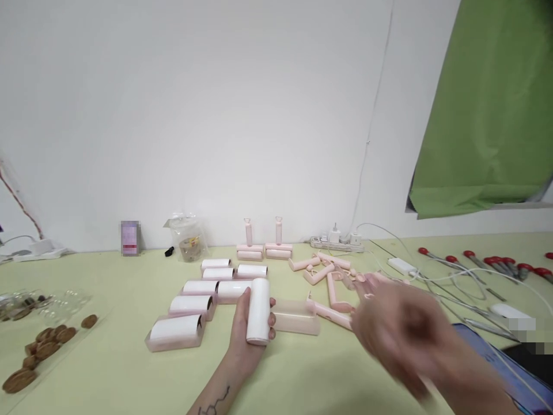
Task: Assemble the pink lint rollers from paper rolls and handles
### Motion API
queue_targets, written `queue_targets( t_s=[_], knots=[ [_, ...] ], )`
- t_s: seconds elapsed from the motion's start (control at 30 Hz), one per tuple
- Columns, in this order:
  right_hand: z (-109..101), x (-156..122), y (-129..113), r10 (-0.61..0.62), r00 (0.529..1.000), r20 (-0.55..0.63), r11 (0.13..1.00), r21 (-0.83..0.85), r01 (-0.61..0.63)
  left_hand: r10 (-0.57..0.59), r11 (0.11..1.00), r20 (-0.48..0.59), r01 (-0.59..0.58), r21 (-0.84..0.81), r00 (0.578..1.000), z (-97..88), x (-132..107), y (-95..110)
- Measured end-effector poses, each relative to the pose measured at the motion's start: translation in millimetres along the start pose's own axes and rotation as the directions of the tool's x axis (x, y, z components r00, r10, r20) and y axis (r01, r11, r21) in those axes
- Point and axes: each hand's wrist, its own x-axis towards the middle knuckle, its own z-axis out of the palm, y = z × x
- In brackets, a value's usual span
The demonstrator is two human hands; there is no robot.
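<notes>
My left hand [244, 340] is closed round a white lint roll [258, 311], held upright just above the yellow-green table [129, 369]. A clear pink cover [296, 318] lies right beside it. My right hand [401, 328] is smeared by motion, hovering near a heap of pink roller handles [328, 276]; its fingers look spread, and I cannot tell whether it holds anything. Several white rolls in pink covers [177, 333] lie in rows to the left. Two assembled pink rollers [263, 245] stand upright at the back.
Brown round biscuits [41, 346] and clear trays lie at the left edge. A plastic bag [188, 239], a power strip [337, 242] with white cables, red-handled tools [488, 265] and a blue-edged device [505, 369] sit at the back and right. A green sheet [488, 104] hangs on the wall.
</notes>
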Motion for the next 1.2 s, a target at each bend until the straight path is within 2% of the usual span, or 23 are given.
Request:
queue_targets(
  t_s=[0.03, 0.1, 0.13, 0.2, 0.27, 0.3, 0.4, 0.57, 0.7, 0.77, 0.83, 0.9, 0.93, 0.97, 1.03, 1.13, 1.2],
  knots=[
    [-5, 10, 0, -0.024, 1.000, -0.018, 0.998, -0.053, 0.023, 0.004, 1.000, -0.009, -0.004, 0.000, 1.000, 0.3, 0, 1],
    [-18, 32, 10, -0.112, 0.984, -0.137, 0.942, -0.330, 0.062, 0.017, 1.000, -0.030, -0.016, 0.007, 0.999, 0.5, -1, 4],
    [-25, 43, 19, -0.095, 0.974, -0.204, 0.857, -0.515, -0.024, 0.023, 1.000, -0.039, -0.022, 0.008, 0.999, 0.2, 0, 5],
    [-39, 61, 44, 0.009, 0.979, -0.205, 0.529, -0.830, -0.178, 0.024, 1.000, -0.056, -0.024, -0.006, 0.998, -1.1, 0, 6],
    [-48, 69, 69, 0.097, 0.979, -0.177, 0.392, -0.898, -0.201, 0.014, 1.000, -0.067, -0.016, -0.026, 0.998, -3.5, 2, 6],
    [-50, 70, 78, 0.135, 0.979, -0.152, 0.372, -0.908, -0.192, 0.010, 0.999, -0.071, -0.012, -0.032, 0.997, -4.8, 2, 6],
    [-46, 64, 96, 0.221, 0.974, -0.048, 0.386, -0.913, -0.133, 0.024, 0.999, -0.070, -0.027, -0.034, 0.997, -8.0, 3, 5],
    [-34, 58, 102, 0.306, 0.942, 0.135, 0.453, -0.891, -0.019, 0.022, 0.999, -0.062, -0.025, -0.047, 0.998, -7.4, 4, 2],
    [-46, 62, 98, 0.293, 0.948, 0.126, 0.476, -0.879, -0.030, 0.027, 0.999, -0.097, -0.029, -0.022, 0.995, -6.3, 7, 1],
    [-53, 64, 90, 0.280, 0.957, 0.072, 0.542, -0.835, -0.096, 0.029, 0.999, -0.116, -0.031, -0.016, 0.993, -6.6, 8, 1],
    [-54, 64, 80, 0.240, 0.971, -0.011, 0.713, -0.677, -0.184, 0.042, 0.999, -0.132, -0.044, -0.012, 0.990, -6.7, 8, 1],
    [-46, 62, 71, 0.194, 0.976, -0.098, 0.900, -0.378, -0.217, 0.051, 0.998, -0.146, -0.053, -0.013, 0.988, -6.3, 8, 1],
    [-40, 59, 69, 0.192, 0.973, -0.128, 0.950, -0.224, -0.217, 0.051, 0.998, -0.147, -0.054, -0.015, 0.988, -6.0, 8, 1],
    [-31, 56, 68, 0.213, 0.967, -0.139, 0.970, -0.093, -0.227, 0.048, 0.999, -0.144, -0.051, -0.017, 0.988, -5.8, 8, 1],
    [-13, 49, 68, 0.292, 0.949, -0.115, 0.955, 0.091, -0.283, 0.038, 0.999, -0.134, -0.039, -0.006, 0.990, -5.6, 8, -2],
    [10, 41, 70, 0.371, 0.928, -0.032, 0.903, 0.248, -0.352, 0.055, 0.996, -0.163, -0.042, 0.078, 0.985, -5.0, 9, -10],
    [21, 40, 67, 0.363, 0.930, 0.060, 0.879, 0.310, -0.363, 0.092, 0.989, -0.172, -0.070, 0.131, 0.981, -2.4, 10, -16]
  ],
)
